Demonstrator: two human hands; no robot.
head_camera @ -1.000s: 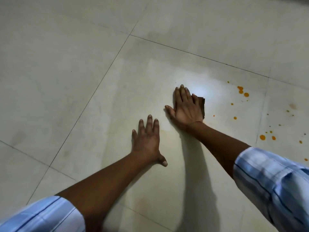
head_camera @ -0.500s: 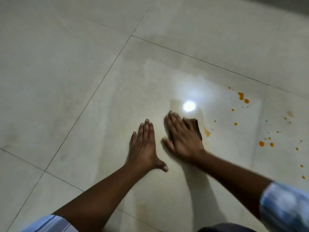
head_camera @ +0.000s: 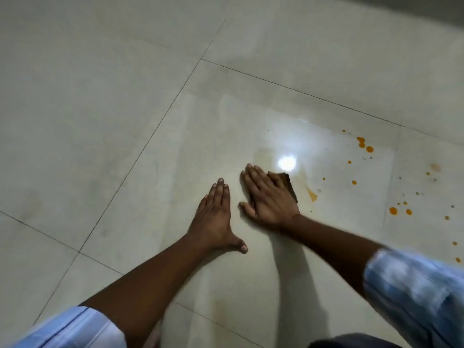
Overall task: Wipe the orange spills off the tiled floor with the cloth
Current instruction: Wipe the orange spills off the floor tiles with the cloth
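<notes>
A small dark brown cloth (head_camera: 289, 185) lies flat on the tiled floor (head_camera: 125, 96), near the middle of one large glossy tile, almost wholly covered by the right hand (head_camera: 270, 198). Only its right edge and one far corner show, past the little-finger side of the hand. The fingers (head_camera: 254, 179) are straight and close together, laid on top of the cloth and pointing away from the person — pressing down, not curled round it.

The cloth looks folded, thin, soft and light. It would likely slide easily on this shiny floor, so a flat palm over its middle seems the best hold, with weight kept on it so it does not bunch or slip out.

Just beside the cloth's right edge is a pale orange smear (head_camera: 312, 195). Further toward the tile's right edge, and across the grout line onto the next tile, lie scattered orange spills (head_camera: 393, 210) — drops not yet wiped.

The left hand (head_camera: 216, 214) rests flat on the same tile just left of the right hand, fingers straight and together, thumb spread wide, holding nothing. Pale blue sleeves (head_camera: 414, 292) cover both arms above the forearm.
</notes>
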